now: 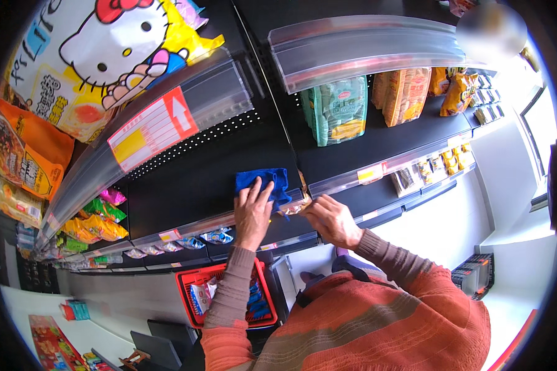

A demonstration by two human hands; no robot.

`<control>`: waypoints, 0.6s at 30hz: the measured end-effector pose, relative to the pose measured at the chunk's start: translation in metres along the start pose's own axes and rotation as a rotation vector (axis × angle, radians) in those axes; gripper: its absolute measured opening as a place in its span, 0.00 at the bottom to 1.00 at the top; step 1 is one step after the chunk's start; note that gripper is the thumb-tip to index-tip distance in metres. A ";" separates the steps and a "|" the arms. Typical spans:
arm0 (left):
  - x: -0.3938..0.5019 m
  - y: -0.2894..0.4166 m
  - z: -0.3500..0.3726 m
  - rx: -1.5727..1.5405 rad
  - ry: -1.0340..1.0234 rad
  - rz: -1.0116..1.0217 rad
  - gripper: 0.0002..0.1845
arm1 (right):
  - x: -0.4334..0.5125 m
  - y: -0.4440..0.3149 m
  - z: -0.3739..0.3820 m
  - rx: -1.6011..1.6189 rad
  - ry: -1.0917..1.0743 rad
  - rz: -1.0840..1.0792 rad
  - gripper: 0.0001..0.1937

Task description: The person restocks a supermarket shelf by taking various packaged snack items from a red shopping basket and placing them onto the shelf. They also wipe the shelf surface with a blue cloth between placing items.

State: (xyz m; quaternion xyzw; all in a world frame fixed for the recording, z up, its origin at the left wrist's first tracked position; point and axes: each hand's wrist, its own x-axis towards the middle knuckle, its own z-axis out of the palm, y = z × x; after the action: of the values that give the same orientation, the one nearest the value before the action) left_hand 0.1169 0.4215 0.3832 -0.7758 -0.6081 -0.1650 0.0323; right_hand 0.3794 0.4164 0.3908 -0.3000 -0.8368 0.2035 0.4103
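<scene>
My left hand [254, 211] lies over a folded blue cloth [262, 178] at the front edge of a black metal shelf [199, 190]. Its fingertips press on the cloth; whether they grip it is not clear. Close by on the right, my right hand [332, 218] has its fingers curled at the clear plastic price rail, beside the gap between two shelf sections. A small shiny packet or strip [297, 206] shows at its fingertips, and I cannot tell whether the fingers hold it.
Clear rails front the shelves, including an upper one [366, 51]. Green-packed snack bags [336, 111] and orange-toned packs [406, 95] stand right. Large snack bags [30, 148] are left. A red basket [190, 320] with packets is below. A black crate [473, 277] stands at lower right.
</scene>
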 end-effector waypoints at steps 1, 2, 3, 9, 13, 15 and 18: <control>0.003 0.009 0.008 -0.060 0.042 -0.034 0.27 | -0.008 0.004 -0.009 -0.022 -0.028 0.036 0.11; 0.006 0.015 0.019 -0.162 0.108 -0.067 0.26 | -0.016 0.010 -0.013 -0.016 -0.003 0.086 0.10; 0.010 0.021 0.027 -0.263 0.173 -0.099 0.25 | -0.022 0.014 -0.018 -0.040 0.005 0.108 0.08; 0.040 0.071 0.042 -0.048 -0.006 -0.096 0.33 | -0.046 0.029 -0.053 -0.060 0.072 0.203 0.05; 0.059 0.063 0.037 -0.094 -0.148 -0.094 0.34 | -0.065 0.043 -0.065 -0.099 0.099 0.273 0.04; 0.073 0.059 0.034 -0.110 -0.183 -0.092 0.34 | -0.071 0.048 -0.069 -0.097 0.121 0.275 0.04; 0.094 0.050 0.041 -0.066 -0.187 -0.105 0.35 | -0.077 0.055 -0.068 -0.095 0.136 0.286 0.04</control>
State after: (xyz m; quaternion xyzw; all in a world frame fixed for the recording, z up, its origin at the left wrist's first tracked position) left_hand 0.1931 0.5059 0.3801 -0.7554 -0.6427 -0.1134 -0.0588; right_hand 0.4904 0.4118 0.3547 -0.4482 -0.7646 0.1991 0.4182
